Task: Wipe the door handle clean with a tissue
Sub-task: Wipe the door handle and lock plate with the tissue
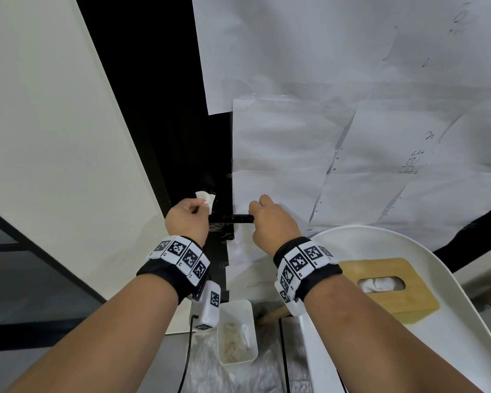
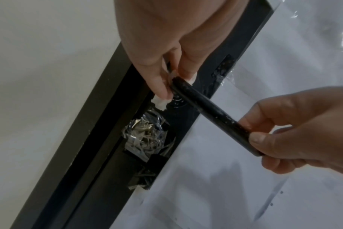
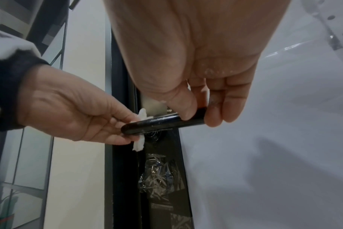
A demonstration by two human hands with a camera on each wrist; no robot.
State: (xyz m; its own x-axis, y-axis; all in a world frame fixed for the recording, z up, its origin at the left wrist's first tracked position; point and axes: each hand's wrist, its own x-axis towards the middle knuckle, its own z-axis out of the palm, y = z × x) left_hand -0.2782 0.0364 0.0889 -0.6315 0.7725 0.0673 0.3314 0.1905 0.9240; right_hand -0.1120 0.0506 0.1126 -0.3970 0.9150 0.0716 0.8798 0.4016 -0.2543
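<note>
A black bar door handle (image 1: pixel 234 218) (image 2: pixel 211 114) (image 3: pixel 159 124) sticks out level from the dark door edge. My left hand (image 1: pixel 186 219) (image 3: pixel 72 114) pinches a small white tissue (image 1: pixel 206 198) (image 3: pixel 139 140) (image 2: pixel 159 103) against the handle's left end, near the door plate. My right hand (image 1: pixel 270 222) (image 2: pixel 296 128) grips the handle's right end between thumb and fingers. Whitish specks show along the bar in the left wrist view.
White paper sheets (image 1: pixel 352 109) cover the door to the right. A white chair (image 1: pixel 425 321) at lower right carries a wooden tissue box (image 1: pixel 386 287). A small white bin (image 1: pixel 237 330) stands on the floor below my hands. Crumpled clear tape (image 2: pixel 145 136) covers the lock under the handle. A white wall (image 1: pixel 48 137) lies left.
</note>
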